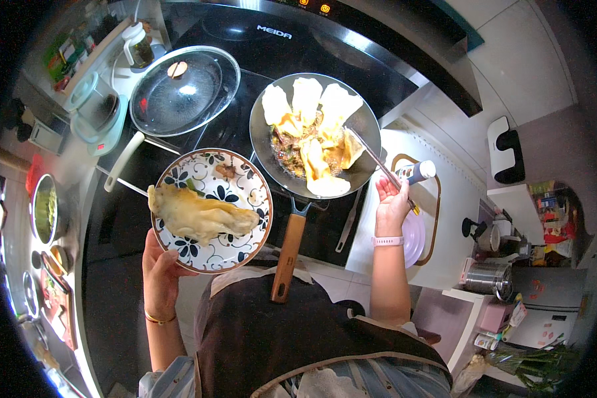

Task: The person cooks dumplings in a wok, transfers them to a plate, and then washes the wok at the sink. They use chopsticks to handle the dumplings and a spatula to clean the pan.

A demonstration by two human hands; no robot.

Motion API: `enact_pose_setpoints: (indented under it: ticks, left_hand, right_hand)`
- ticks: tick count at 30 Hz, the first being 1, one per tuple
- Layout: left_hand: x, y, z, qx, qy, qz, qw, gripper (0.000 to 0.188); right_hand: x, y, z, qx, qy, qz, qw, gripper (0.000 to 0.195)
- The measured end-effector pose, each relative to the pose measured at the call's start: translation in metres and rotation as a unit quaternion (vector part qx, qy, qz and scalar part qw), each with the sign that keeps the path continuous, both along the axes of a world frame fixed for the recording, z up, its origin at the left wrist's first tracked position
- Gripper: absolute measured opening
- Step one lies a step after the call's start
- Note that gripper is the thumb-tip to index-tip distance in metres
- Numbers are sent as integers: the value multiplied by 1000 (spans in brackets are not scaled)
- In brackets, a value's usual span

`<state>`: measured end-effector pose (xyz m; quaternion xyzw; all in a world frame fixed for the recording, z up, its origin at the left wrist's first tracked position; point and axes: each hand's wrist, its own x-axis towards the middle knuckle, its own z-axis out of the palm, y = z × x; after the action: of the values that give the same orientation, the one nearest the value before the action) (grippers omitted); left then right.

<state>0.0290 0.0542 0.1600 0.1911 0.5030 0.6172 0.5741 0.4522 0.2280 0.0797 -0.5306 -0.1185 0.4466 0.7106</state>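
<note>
My left hand [161, 263] grips the rim of a flower-patterned plate [234, 191] in front of the stove. One soft, pale cooked dough piece [201, 214] lies across the plate, its end over the left rim. Brown chopsticks [383, 166] are held in my right hand [392, 204], their tips at a dough piece [352, 149] on the right side of the frying pan [368, 114]. Several pale dough pieces [306, 97] lean on the pan's wall around a brown, saucy stew [291, 154]. The pan's wooden handle [288, 256] points towards my body.
A glass lid [199, 94] covers another pan at the back left, its pale handle [124, 161] angled forward. Behind the pans rises the range hood [388, 54]. On the right counter are a bottle [418, 171] and a lilac plate [414, 244]. A kitchen scale [104, 134] stands left.
</note>
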Motion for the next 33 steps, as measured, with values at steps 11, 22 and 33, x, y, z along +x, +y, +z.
enact_pose_setpoints:
  ticks: [11, 22, 33]
  left_hand:
    - [3, -2, -5, -1, -5, -8, 1000, 51]
    - [15, 21, -1, 7, 35, -42, 998, 42]
    - [23, 96, -11, 73, 10, -182, 980, 41]
  right_hand:
    - [-18, -1, 24, 10, 37, 30, 999, 39]
    - [-29, -18, 99, 77, -2, 104, 992, 37]
    - [-68, -48, 205, 108, 16, 182, 977, 34]
